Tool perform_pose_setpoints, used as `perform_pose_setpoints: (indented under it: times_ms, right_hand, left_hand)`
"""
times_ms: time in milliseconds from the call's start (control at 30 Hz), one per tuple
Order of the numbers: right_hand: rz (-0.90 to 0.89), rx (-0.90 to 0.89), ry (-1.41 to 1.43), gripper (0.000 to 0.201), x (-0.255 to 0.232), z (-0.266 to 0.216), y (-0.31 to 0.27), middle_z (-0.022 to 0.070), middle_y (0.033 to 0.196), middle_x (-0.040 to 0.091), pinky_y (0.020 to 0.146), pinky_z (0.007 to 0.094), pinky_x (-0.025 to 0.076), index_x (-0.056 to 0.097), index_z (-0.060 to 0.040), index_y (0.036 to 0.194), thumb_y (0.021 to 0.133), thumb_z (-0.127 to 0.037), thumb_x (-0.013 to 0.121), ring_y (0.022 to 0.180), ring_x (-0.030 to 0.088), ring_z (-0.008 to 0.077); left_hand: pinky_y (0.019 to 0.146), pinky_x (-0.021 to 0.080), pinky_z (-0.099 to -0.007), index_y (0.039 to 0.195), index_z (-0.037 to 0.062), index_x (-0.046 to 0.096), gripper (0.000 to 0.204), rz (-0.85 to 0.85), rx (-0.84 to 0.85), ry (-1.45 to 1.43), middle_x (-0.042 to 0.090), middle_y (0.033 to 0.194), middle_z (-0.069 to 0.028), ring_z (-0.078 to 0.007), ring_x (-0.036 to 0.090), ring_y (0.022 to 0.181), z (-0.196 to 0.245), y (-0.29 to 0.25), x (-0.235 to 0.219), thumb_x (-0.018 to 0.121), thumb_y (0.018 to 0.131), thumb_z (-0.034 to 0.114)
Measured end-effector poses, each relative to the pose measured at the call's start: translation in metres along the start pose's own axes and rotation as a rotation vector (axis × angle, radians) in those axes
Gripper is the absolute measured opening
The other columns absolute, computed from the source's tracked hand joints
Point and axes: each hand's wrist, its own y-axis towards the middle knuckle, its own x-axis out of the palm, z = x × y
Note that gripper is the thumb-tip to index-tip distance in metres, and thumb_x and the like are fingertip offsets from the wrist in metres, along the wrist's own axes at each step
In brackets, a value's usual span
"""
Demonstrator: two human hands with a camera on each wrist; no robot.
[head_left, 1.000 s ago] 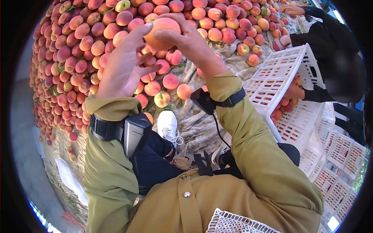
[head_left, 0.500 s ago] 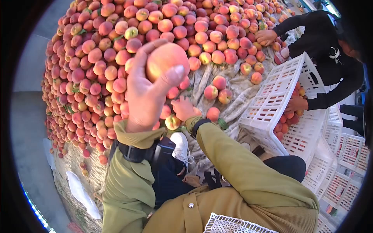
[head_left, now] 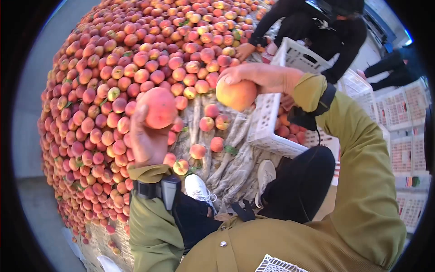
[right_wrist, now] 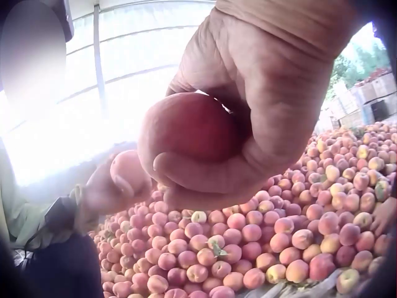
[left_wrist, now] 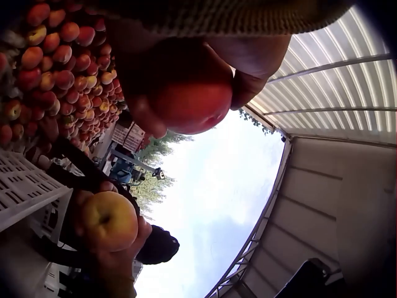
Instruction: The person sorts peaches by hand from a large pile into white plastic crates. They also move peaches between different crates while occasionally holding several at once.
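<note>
In the near center, the left hand (head_left: 146, 143) curls round a red peach (head_left: 161, 108) and the right hand (head_left: 267, 78) grips a yellow-orange peach (head_left: 236, 96); loose peaches (head_left: 198, 151) dot a creased sheet (head_left: 235, 174), a white crate (head_left: 263, 123) stands right, a peach heap (head_left: 99, 118) spreads left and far, with a person in black (head_left: 297, 29) far right.

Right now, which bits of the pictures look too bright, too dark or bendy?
Head view: black, curved edges around a bulging scene; left wrist: the round red peach looks shadowed against bright white-and-blue sky; right wrist: glare washes out the pale, beam-framed wall.
</note>
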Motion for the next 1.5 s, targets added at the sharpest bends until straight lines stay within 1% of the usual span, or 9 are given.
perform_pose_setpoints:
  times_ms: [267, 500, 700, 800, 867, 967, 1000, 1200, 1500]
  right_hand:
    - [0.52, -0.093, 0.572, 0.043, -0.085, 0.128, -0.137, 0.0176, 0.094, 0.064, 0.046, 0.0244, 0.051, 0.05, -0.0046, 0.109, 0.088, -0.042, 0.046, 0.062, 0.065, 0.0248]
    - [0.761, 0.13, 0.72, 0.046, -0.083, 0.244, -0.081, 0.0107, 0.122, 0.044, 0.074, 0.0443, 0.054, 0.038, -0.01, 0.125, 0.088, -0.033, 0.052, 0.109, 0.048, 0.0246]
    - [0.926, 0.142, 0.705, 0.05, -0.11, 0.268, -0.03, 0.0161, 0.125, 0.042, 0.073, 0.0473, 0.054, 0.036, -0.0006, 0.127, 0.085, -0.02, 0.055, 0.104, 0.051, 0.0349]
    - [0.926, -0.04, 0.529, 0.019, -0.096, 0.261, -0.025, 0.0066, 0.074, 0.058, 0.052, 0.0366, 0.048, 0.06, 0.0008, 0.087, 0.076, -0.015, 0.059, 0.064, 0.058, 0.0211]
    - [0.849, -0.252, 0.401, 0.025, -0.067, 0.231, -0.046, 0.0064, 0.075, 0.058, 0.048, 0.0322, 0.048, 0.06, -0.0005, 0.09, 0.075, -0.021, 0.063, 0.059, 0.057, 0.0172]
    - [0.754, -0.445, 0.39, 0.043, 0.004, 0.168, -0.091, 0.0114, 0.084, 0.06, 0.055, 0.031, 0.054, 0.054, 0.0012, 0.111, 0.082, -0.029, 0.061, 0.063, 0.061, 0.0176]
    - [0.586, -0.53, 0.42, 0.057, 0.022, 0.155, -0.106, 0.0136, 0.097, 0.058, 0.055, 0.0315, 0.054, 0.044, -0.001, 0.123, 0.081, -0.033, 0.064, 0.07, 0.062, 0.018]
    - [0.473, -0.972, 0.628, 0.07, 0.089, 0.13, -0.156, 0.0136, 0.104, 0.052, 0.054, 0.0275, 0.054, 0.031, -0.0069, 0.13, 0.076, -0.032, 0.068, 0.086, 0.06, 0.0184]
    - [1.072, -0.963, 1.128, 0.044, 0.047, 0.225, -0.286, 0.0135, 0.088, 0.06, 0.039, 0.0213, 0.044, 0.047, -0.0096, 0.108, 0.082, -0.043, 0.057, 0.054, 0.059, 0.0193]
  left_hand:
    - [0.057, 0.05, -0.0338, 0.114, 0.0129, 0.042, 0.034, -0.101, -0.032, -0.02, 0.051, 0.114, -0.0132, -0.0288, 0.056, 0.096, -0.016, -0.012, 0.02, 0.053, 0.085, 0.028]
    - [0.066, 0.049, -0.0346, 0.122, 0.0025, 0.043, 0.051, -0.038, -0.113, 0.143, 0.053, 0.112, -0.0132, -0.0255, 0.055, 0.097, -0.045, -0.018, 0.029, 0.053, 0.083, 0.034]
    - [0.076, 0.047, -0.0381, 0.118, 0.0073, 0.045, 0.048, 0.059, -0.167, 0.14, 0.055, 0.103, -0.0082, -0.024, 0.055, 0.092, -0.049, -0.011, 0.024, 0.057, 0.08, 0.035]
    - [0.079, 0.047, -0.037, 0.116, 0.0089, 0.046, 0.049, 0.056, -0.199, 0.154, 0.054, 0.101, -0.0079, -0.0255, 0.055, 0.091, -0.052, -0.011, 0.028, 0.057, 0.08, 0.039]
    - [0.084, 0.046, -0.0383, 0.122, 0.0082, 0.044, 0.054, 0.038, -0.369, 0.167, 0.052, 0.113, -0.0103, -0.027, 0.054, 0.099, -0.044, -0.015, 0.038, 0.051, 0.082, 0.045]
    - [0.086, 0.043, -0.0356, 0.12, 0.0013, 0.045, 0.048, 0.105, 0.009, 0.12, 0.053, 0.112, -0.012, -0.0268, 0.053, 0.101, -0.061, -0.048, 0.111, 0.054, 0.081, 0.029]
    - [0.1, 0.033, -0.0388, 0.133, 0.003, 0.032, 0.058, -0.284, 0.238, 0.664, 0.032, 0.137, -0.014, -0.028, 0.034, 0.125, -0.071, 0.023, -0.018, 0.047, 0.087, 0.036]
    - [0.11, 0.015, -0.041, 0.135, -0.0029, 0.026, 0.081, -0.936, 0.254, 0.856, 0.028, 0.139, -0.0172, -0.0293, 0.023, 0.133, -0.091, -0.079, 0.17, 0.058, 0.073, 0.037]
    - [0.099, 0.035, -0.0361, 0.116, 0.0005, 0.047, 0.03, -0.644, 0.228, 1.114, 0.048, 0.12, -0.012, -0.0227, 0.043, 0.117, -0.044, 0.003, 0.073, 0.048, 0.087, 0.011]
